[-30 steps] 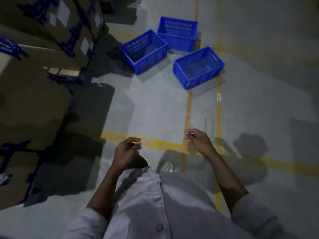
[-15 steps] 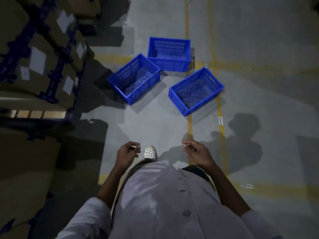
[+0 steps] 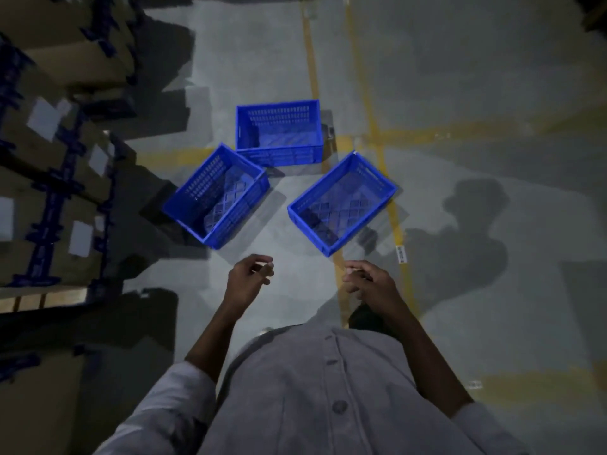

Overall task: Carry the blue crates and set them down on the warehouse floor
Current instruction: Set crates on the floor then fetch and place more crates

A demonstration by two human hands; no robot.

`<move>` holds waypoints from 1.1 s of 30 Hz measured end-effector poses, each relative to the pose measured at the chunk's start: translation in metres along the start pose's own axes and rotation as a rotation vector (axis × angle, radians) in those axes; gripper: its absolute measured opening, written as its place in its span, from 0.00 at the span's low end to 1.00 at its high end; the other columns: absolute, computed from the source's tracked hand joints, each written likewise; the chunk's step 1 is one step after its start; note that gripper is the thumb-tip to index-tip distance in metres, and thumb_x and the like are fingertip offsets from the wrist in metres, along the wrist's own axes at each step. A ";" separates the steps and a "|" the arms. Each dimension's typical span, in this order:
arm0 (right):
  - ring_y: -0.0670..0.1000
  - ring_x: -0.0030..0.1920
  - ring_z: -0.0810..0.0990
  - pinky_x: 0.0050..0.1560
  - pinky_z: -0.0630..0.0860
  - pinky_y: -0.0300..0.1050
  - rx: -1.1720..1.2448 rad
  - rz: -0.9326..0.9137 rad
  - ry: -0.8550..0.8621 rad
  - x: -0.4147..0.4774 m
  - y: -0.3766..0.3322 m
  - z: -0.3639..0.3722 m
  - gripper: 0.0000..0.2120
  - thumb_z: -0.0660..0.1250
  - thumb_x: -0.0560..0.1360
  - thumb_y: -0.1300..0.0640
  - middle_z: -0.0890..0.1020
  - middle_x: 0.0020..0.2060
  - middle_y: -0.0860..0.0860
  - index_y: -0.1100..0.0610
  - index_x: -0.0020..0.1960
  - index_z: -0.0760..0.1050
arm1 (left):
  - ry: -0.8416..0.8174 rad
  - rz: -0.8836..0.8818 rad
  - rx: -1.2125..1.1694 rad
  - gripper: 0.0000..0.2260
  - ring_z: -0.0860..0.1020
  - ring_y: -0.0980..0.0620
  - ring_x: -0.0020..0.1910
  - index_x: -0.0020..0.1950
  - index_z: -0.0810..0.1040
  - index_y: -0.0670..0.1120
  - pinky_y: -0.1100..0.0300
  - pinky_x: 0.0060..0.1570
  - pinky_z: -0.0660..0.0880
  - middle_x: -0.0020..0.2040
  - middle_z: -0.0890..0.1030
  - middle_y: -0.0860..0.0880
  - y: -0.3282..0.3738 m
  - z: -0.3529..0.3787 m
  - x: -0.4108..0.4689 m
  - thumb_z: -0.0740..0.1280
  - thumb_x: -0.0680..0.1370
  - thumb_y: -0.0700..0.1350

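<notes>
Three empty blue plastic crates stand on the grey warehouse floor ahead of me. The left crate is turned at an angle, the far crate sits square behind it, and the right crate is angled over a yellow line. My left hand hovers just below the left crate, fingers loosely curled and holding nothing. Just below the near corner of the right crate is my right hand, fingers also loosely curled and holding nothing. Neither hand touches a crate.
Stacked cardboard boxes with blue strapping and white labels fill the left side on a pallet. Yellow floor lines cross behind and under the crates. My shadow falls on the open floor to the right.
I have walked closer: the three crates have come nearer and lower in view. Both hands stay raised in front of me, holding nothing.
</notes>
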State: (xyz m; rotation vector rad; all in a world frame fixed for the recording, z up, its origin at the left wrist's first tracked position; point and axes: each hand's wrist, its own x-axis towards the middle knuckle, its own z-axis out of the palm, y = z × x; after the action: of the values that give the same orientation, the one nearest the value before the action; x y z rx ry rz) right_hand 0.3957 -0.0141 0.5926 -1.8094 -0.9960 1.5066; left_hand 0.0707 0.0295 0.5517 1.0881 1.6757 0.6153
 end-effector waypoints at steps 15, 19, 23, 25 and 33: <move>0.50 0.38 0.86 0.43 0.77 0.47 -0.130 -0.089 -0.079 0.251 -0.084 -0.198 0.07 0.74 0.84 0.54 0.90 0.51 0.57 0.45 0.60 0.85 | 0.243 -0.189 -0.248 0.04 0.88 0.45 0.43 0.60 0.89 0.50 0.54 0.45 0.80 0.47 0.91 0.44 0.100 0.184 0.041 0.76 0.86 0.45; 0.47 0.39 0.87 0.48 0.78 0.49 -0.165 -0.101 -0.117 0.282 -0.092 -0.209 0.09 0.74 0.85 0.53 0.90 0.50 0.51 0.44 0.64 0.83 | 0.320 -0.262 -0.325 0.05 0.87 0.45 0.44 0.60 0.88 0.47 0.51 0.45 0.79 0.48 0.91 0.44 0.117 0.206 0.079 0.73 0.87 0.43; 0.50 0.47 0.89 0.54 0.83 0.51 -0.291 -0.169 -0.192 0.304 -0.106 -0.239 0.17 0.72 0.81 0.40 0.90 0.49 0.48 0.42 0.68 0.81 | 0.280 -0.315 -0.232 0.03 0.89 0.40 0.46 0.56 0.89 0.51 0.49 0.44 0.82 0.46 0.91 0.48 0.133 0.245 0.136 0.76 0.85 0.44; 0.50 0.52 0.88 0.58 0.84 0.54 -0.328 -0.184 -0.171 0.323 -0.111 -0.259 0.17 0.72 0.80 0.37 0.89 0.50 0.47 0.39 0.67 0.81 | 0.249 -0.273 -0.164 0.02 0.89 0.47 0.45 0.54 0.89 0.54 0.48 0.48 0.84 0.45 0.90 0.51 0.147 0.266 0.165 0.78 0.83 0.48; 0.47 0.53 0.85 0.59 0.83 0.53 -0.419 -0.275 -0.187 0.412 -0.154 -0.280 0.16 0.73 0.85 0.50 0.86 0.52 0.40 0.36 0.69 0.78 | 0.442 -0.156 0.044 0.15 0.82 0.54 0.55 0.65 0.89 0.47 0.55 0.53 0.75 0.59 0.89 0.49 0.212 0.317 0.234 0.77 0.82 0.52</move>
State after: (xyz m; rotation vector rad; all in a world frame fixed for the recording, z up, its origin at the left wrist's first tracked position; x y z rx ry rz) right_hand 0.6773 0.4220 0.5458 -1.7245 -1.6823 1.3860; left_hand 0.4209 0.3027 0.4973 0.8803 2.1400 0.7590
